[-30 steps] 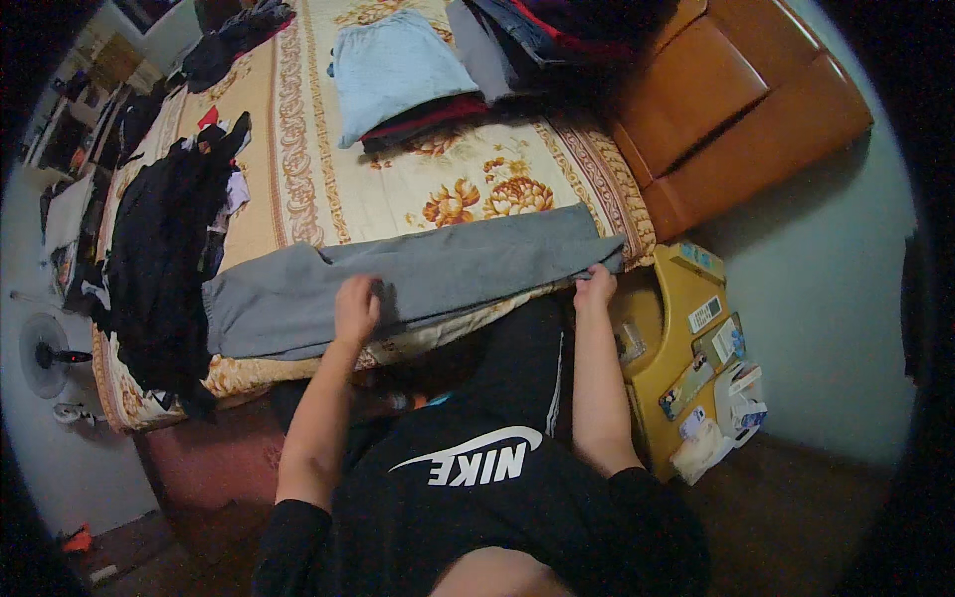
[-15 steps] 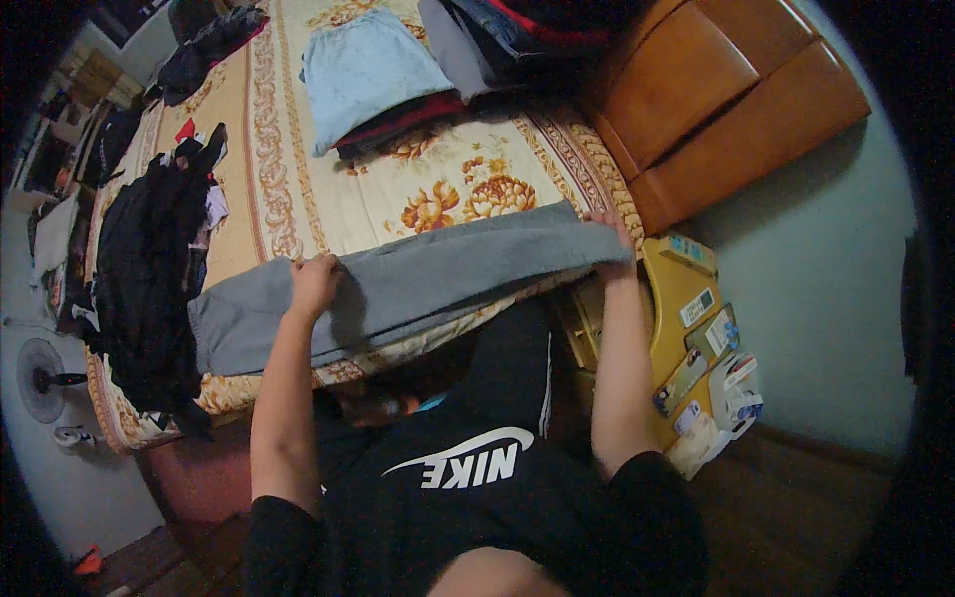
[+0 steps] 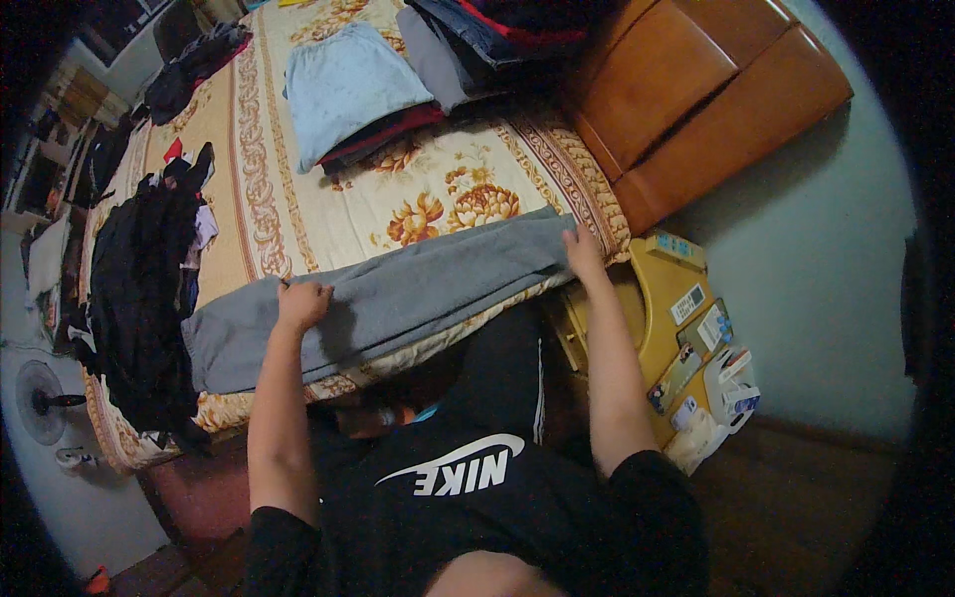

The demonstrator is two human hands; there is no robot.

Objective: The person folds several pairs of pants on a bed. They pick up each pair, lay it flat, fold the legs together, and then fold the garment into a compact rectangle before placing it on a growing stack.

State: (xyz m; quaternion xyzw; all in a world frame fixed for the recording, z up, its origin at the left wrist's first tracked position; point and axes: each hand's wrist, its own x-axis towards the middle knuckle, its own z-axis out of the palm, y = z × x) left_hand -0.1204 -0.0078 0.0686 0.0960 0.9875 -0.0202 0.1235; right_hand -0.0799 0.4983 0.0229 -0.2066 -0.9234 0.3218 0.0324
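Note:
A pair of grey trousers (image 3: 428,289), doubled lengthwise into a long strip, lies along the near edge of the bed. My left hand (image 3: 304,303) is on the upper edge of the strip, left of its middle, fingers curled and closed on the fabric. At the leg end on the right, my right hand (image 3: 584,253) pinches the cloth; part of its fingers is hidden. The wide waist end of the trousers reaches a heap of black clothes (image 3: 139,298) on the left.
Folded light-blue trousers (image 3: 353,85) top a pile farther back on the flowered bedspread (image 3: 438,189), beside a stack of dark clothes (image 3: 487,45). A brown headboard (image 3: 696,90) rises at the right. Near it stands a yellow cabinet (image 3: 662,289) with small packages. A fan (image 3: 42,403) is at left.
My right hand has drawn leftward, and the leg end now stops shorter at the right. My left hand stays at the upper edge, its thumb and fingers slightly shifted. The view has moved a little.

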